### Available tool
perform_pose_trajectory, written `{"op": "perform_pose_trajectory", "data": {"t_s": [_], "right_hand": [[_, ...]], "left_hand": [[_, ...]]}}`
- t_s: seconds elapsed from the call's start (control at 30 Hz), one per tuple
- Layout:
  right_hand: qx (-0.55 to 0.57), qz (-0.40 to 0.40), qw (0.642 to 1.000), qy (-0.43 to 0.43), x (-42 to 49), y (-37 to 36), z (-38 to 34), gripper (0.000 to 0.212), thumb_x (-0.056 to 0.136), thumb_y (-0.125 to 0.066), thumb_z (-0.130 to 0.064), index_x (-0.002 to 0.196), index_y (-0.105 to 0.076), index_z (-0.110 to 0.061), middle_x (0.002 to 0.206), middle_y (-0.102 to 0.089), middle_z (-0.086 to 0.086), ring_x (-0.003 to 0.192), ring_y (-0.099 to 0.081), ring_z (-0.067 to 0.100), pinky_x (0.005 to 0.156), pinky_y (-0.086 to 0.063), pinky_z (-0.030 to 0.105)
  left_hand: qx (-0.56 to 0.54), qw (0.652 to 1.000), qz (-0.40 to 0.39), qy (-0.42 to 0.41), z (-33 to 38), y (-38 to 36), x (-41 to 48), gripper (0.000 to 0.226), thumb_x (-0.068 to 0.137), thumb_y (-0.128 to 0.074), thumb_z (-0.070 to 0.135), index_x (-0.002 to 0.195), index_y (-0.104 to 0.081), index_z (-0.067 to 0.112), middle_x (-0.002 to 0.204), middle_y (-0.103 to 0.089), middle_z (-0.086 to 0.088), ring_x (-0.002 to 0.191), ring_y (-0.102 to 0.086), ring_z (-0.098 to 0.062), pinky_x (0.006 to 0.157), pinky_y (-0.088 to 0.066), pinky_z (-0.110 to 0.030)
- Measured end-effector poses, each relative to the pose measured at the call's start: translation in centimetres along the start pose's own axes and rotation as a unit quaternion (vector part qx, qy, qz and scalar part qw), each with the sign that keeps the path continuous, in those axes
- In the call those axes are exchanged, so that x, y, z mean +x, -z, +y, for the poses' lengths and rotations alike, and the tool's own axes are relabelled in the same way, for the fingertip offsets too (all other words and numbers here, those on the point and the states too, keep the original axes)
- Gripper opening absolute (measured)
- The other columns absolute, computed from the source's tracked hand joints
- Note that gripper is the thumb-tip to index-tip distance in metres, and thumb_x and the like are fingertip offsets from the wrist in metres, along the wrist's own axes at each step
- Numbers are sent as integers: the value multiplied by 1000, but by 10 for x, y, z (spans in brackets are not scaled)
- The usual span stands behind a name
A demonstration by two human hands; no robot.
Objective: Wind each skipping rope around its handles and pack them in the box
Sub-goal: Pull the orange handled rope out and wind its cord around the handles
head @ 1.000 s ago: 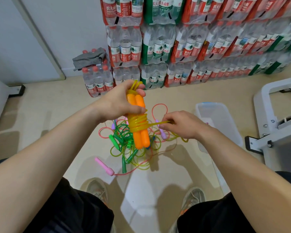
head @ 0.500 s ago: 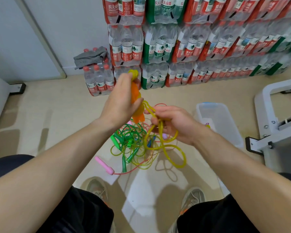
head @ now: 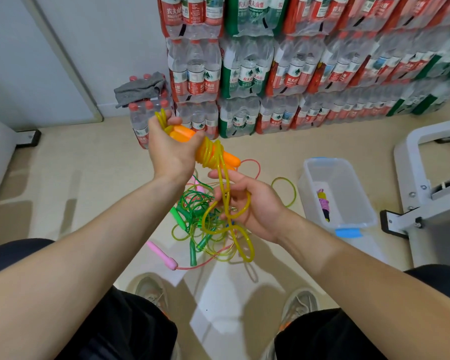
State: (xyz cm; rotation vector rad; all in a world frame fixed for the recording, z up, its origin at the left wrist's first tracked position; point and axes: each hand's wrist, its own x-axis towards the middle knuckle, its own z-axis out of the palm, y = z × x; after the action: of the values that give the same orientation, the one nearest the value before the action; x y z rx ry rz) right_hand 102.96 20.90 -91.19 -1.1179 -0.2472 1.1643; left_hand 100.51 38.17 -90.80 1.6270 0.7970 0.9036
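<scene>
My left hand grips the two orange handles of a yellow skipping rope, tilted down to the right, with several turns of rope wound round them. My right hand sits just below, palm up, fingers loosely curled round the loose yellow rope that hangs in loops. On the floor under my hands lies a tangle of green rope with green handles and a pink rope with a pink handle. A clear plastic box stands on the right with one wound rope inside.
Stacked packs of water bottles line the back wall, with a grey cloth on a low pack. A white metal frame stands at the right. My shoes are below the rope pile.
My left hand has turned the orange handles from upright to slanting down-right and lifted them. My right hand let the taut strand go slack and now holds hanging loops lower down.
</scene>
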Motion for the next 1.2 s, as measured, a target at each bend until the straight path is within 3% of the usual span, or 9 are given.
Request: {"op": "perform_pose_trajectory", "data": {"t_s": [0.27, 0.43, 0.5, 0.57, 0.7, 0.87, 0.97, 1.07, 1.2], "right_hand": [[52, -12, 998, -32, -4, 11, 1, 43, 89, -37, -13, 125, -61, -12, 90, -67, 8, 80, -66, 27, 66, -53, 37], [-99, -6, 994, -36, -4, 0, 3, 36, 106, -39, -39, 121, -69, -26, 73, -56, 3, 71, -60, 18, 59, -56, 35], [-195, 23, 981, 3, -1, -6, 6, 35, 107, -39, -41, 117, -69, -26, 67, -52, -1, 70, -59, 18, 62, -55, 34], [-263, 44, 963, 40, 1, -9, 11, 35, 108, -37, -40, 107, -66, -21, 64, -48, -1, 69, -60, 21, 62, -48, 31], [-256, 47, 964, 59, 3, -4, 18, 38, 109, -37, -38, 92, -61, -15, 62, -34, 3, 56, -56, 26, 52, -41, 23], [-304, 28, 950, 66, 5, 17, 10, 37, 95, -54, -56, 75, -60, -25, 58, -42, -5, 52, -43, 13, 58, -42, 33], [-424, 54, 903, 49, 7, 43, 2, 34, 94, -66, -48, 68, -60, -26, 54, -49, -16, 53, -44, 3, 62, -36, 25], [-414, 65, 908, 12, 8, 70, -8, 24, 91, -73, -32, 74, -63, -19, 60, -53, -9, 62, -49, 7, 66, -41, 27], [-411, 80, 908, 11, 3, 92, -20, 18, 90, -74, -14, 77, -61, -12, 51, -53, -14, 50, -44, -2, 53, -33, 16]], "left_hand": [[-64, 995, 16, 75, 6, 6, 12, 68, 67, -88, 23, 123, -50, 21, 102, -60, 14, 95, -64, -14, 82, -59, -55], [-83, 992, -2, 92, 10, 6, 2, 73, 65, -89, 30, 124, -47, 19, 107, -59, 11, 93, -63, -13, 83, -59, -55], [-93, 991, -18, 95, 10, 2, -12, 77, 60, -91, 35, 120, -45, 21, 110, -58, 7, 94, -64, -14, 83, -61, -46], [-105, 987, -37, 120, 9, -4, -26, 70, 65, -92, 28, 117, -45, 21, 104, -58, 7, 85, -64, -8, 67, -61, -28], [-194, 957, -86, 200, 8, -6, -26, 63, 65, -91, 18, 112, -50, 15, 104, -61, -4, 86, -67, -20, 61, -58, -34], [-240, 919, -166, 266, 16, -4, -21, 27, 85, -74, 1, 98, -55, 15, 84, -59, 2, 65, -63, -10, 46, -50, -22], [-228, 906, -242, 263, 23, 4, -13, 35, 84, -72, -1, 113, -60, 11, 99, -66, 4, 76, -68, -9, 57, -56, -26], [-216, 900, -308, 222, 29, 14, -1, 47, 70, -79, 0, 110, -61, 16, 92, -67, 9, 82, -66, -10, 72, -50, -30], [-233, 889, -332, 211, 31, 24, 12, 44, 68, -75, 6, 108, -60, 16, 87, -68, 10, 83, -66, -10, 81, -47, -32]]}}
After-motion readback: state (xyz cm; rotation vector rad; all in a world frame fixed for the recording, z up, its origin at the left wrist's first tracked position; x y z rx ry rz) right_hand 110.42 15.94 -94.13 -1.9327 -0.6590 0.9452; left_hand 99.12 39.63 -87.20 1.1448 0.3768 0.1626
